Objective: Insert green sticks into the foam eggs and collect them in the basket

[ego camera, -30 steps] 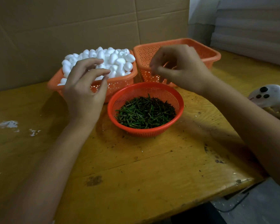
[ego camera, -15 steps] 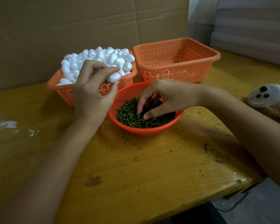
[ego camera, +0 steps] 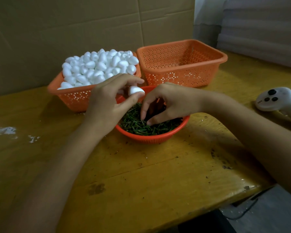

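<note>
Shifted toward the sticks (ego camera: pixel 141 127), left hand (ego camera: pixel 104 101) fingers pinch a smooth white foam egg (ego camera: pixel 136 90); right hand (ego camera: pixel 168 101) fingers narrow among short dark-green stems, grip unclear.

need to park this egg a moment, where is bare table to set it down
Bare table lies in front of the round basket, toward the near edge, and between that basket and the white controller. Crowded at the back: egg basket and empty basket side by side.
</note>
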Action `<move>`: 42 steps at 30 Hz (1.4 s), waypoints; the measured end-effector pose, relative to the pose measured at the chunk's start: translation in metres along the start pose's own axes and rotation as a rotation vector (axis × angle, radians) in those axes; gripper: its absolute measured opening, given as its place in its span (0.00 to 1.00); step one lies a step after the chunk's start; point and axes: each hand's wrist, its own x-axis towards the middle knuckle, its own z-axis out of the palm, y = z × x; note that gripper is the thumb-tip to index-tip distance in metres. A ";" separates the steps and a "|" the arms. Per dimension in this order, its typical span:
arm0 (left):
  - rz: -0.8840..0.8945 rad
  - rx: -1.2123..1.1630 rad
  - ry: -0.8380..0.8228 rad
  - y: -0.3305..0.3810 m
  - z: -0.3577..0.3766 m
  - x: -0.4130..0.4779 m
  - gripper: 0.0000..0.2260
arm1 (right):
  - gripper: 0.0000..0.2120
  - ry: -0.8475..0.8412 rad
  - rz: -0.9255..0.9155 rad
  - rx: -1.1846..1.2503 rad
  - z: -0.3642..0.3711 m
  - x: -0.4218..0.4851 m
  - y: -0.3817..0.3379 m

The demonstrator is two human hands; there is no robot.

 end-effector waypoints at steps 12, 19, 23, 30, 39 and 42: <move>-0.045 -0.109 -0.033 0.005 0.002 0.000 0.10 | 0.09 0.003 0.009 -0.019 0.001 0.001 -0.002; -0.007 0.002 -0.020 0.001 0.001 0.000 0.12 | 0.08 0.012 0.012 -0.012 0.001 0.001 -0.003; -0.043 0.023 -0.037 0.000 0.002 0.000 0.16 | 0.05 0.012 0.006 -0.005 0.002 0.002 -0.002; -0.089 -0.024 -0.035 0.001 0.001 0.000 0.18 | 0.03 -0.006 0.012 -0.014 0.003 0.003 -0.001; -0.053 -0.026 -0.013 0.001 0.001 -0.002 0.19 | 0.04 -0.005 0.016 0.002 0.003 0.003 0.000; -0.023 -0.006 -0.009 0.000 0.002 -0.002 0.18 | 0.03 -0.004 0.016 0.001 0.003 0.002 -0.001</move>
